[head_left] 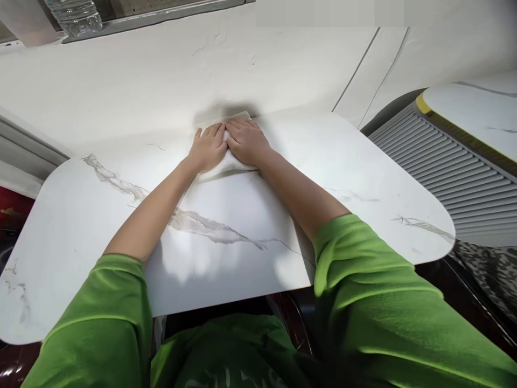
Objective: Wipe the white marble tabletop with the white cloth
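Observation:
A folded white cloth [232,163] lies on the white marble-patterned table [226,258], close to the wall. My left hand [209,148] rests flat on the cloth's left part with its fingers stretched out. Beside it, my right hand [247,141] presses flat on the right part, fingers extended and pointing toward the wall. The two hands touch or nearly touch at the thumbs and index fingers. Cloth edges show past the fingertips and below the palms; the rest is hidden under my hands.
A white wall [141,81] borders the table's far edge. On a ledge at the upper left stand a clear plastic bottle [78,19] and a translucent cup [30,21]. Two cables [382,81] run down the wall. At the right is a grey ribbed panel [448,172] under another white tabletop [480,113].

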Motion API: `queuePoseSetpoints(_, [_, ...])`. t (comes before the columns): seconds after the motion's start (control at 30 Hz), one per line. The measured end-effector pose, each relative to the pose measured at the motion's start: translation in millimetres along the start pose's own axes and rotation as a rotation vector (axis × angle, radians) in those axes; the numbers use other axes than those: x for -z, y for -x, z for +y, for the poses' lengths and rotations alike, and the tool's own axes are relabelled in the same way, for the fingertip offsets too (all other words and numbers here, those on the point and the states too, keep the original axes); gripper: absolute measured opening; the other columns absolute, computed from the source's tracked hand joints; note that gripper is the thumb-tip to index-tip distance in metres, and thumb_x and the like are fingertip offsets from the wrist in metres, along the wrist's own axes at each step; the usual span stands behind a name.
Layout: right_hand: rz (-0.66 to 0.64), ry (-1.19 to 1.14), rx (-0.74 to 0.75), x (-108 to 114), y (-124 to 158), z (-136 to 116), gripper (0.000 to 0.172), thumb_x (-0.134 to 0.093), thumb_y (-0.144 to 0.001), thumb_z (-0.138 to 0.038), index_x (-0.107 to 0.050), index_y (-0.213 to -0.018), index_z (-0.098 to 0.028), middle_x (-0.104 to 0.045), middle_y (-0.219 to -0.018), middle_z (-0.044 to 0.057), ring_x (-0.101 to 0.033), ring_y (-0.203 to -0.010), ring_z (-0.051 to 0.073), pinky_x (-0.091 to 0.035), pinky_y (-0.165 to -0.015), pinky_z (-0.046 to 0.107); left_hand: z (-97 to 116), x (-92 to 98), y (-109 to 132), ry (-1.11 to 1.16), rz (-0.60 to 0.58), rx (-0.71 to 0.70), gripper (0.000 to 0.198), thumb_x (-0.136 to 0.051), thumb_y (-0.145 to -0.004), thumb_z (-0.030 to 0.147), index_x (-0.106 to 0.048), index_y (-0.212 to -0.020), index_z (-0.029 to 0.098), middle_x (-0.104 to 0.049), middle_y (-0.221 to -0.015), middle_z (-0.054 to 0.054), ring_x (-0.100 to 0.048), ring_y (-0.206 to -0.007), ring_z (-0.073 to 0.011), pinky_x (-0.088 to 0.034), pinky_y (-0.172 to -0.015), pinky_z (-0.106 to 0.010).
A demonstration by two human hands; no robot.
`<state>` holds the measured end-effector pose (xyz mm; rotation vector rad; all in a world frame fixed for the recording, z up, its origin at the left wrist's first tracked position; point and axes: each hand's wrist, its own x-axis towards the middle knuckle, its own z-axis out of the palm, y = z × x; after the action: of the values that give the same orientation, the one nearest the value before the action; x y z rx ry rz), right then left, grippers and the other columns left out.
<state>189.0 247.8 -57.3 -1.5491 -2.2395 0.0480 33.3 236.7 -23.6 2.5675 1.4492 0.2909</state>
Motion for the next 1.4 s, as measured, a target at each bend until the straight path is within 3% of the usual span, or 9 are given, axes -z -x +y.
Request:
queuePoseSetpoints(0.3, [0.060, -0.037, -0.030, 2.8, -15.2, 1.2, 0.051, -0.031, -0.093, -0.022, -0.063, -0.131, -0.016, -0.065, -0.137, 0.012, -0.053, -0.131, 0.032, -0.033, -0.118, 0.053, -6.2, -2.2, -20.2, -0.035, 0.039, 0.032, 0.059, -0.028, -0.099, 0.026, -0.039, -0.156, 0.015, -0.037, -0.164, -0.012, -0.032, -0.152, -0.0249, -0.016, -0.128, -0.048])
queuePoseSetpoints(0.67, [0.022, -0.007, -0.069, 9.3, 10.9, -18.3, 0.058, -0.029, -0.093, -0.020, -0.056, -0.143, -0.007, -0.055, -0.150, 0.015, -0.046, -0.141, 0.030, -0.027, -0.122, 0.053, 10.5, 4.1, 11.9, -0.014, 0.003, 0.064, 0.055, -0.027, -0.104, 0.029, -0.036, -0.157, 0.016, -0.033, -0.166, -0.011, -0.026, -0.155, -0.0231, -0.010, -0.129, -0.051])
queuePoseSetpoints(0.8, [-0.032, 0.003, -0.065, 19.8, 38.1, -38.4, 0.060, -0.029, -0.094, -0.020, -0.050, -0.148, -0.004, -0.050, -0.155, 0.015, -0.041, -0.145, 0.028, -0.024, -0.124, 0.050, 21.9, 4.7, 41.8, -0.022, -0.011, 0.065, 0.056, -0.025, -0.105, 0.027, -0.034, -0.158, 0.013, -0.032, -0.166, -0.012, -0.026, -0.155, -0.0242, -0.009, -0.129, -0.052])
queuePoseSetpoints(0.97, [-0.094, 0.047, -0.068, 32.9, 87.1, -73.4, 0.060, -0.030, -0.097, -0.022, -0.047, -0.151, -0.003, -0.046, -0.158, 0.015, -0.038, -0.149, 0.028, -0.022, -0.126, 0.048, 37.5, 4.1, 96.0, -0.045, -0.019, 0.033, 0.058, -0.023, -0.104, 0.027, -0.032, -0.158, 0.006, -0.031, -0.166, -0.016, -0.026, -0.155, -0.0275, -0.010, -0.128, -0.056])
queuePoseSetpoints(1.23, [-0.075, 0.110, -0.022, 44.8, 173.0, -128.8, 0.059, -0.031, -0.097, -0.021, -0.048, -0.149, 0.000, -0.047, -0.156, 0.018, -0.041, -0.147, 0.030, -0.026, -0.125, 0.050, 61.5, 3.7, 191.0, -0.078, 0.017, -0.088, 0.056, -0.025, -0.104, 0.025, -0.036, -0.155, 0.004, -0.037, -0.163, -0.019, -0.029, -0.154, -0.0290, -0.014, -0.127, -0.059])
queuePoseSetpoints(1.4, [-0.035, 0.110, 0.093, 49.7, 202.9, -150.4, 0.059, -0.032, -0.097, -0.023, -0.051, -0.147, 0.001, -0.049, -0.154, 0.018, -0.043, -0.146, 0.031, -0.028, -0.124, 0.050, 74.8, 6.3, 233.3, -0.097, 0.018, -0.056, 0.057, -0.024, -0.104, 0.025, -0.038, -0.153, 0.001, -0.038, -0.162, -0.020, -0.029, -0.154, -0.0315, -0.016, -0.127, -0.061])
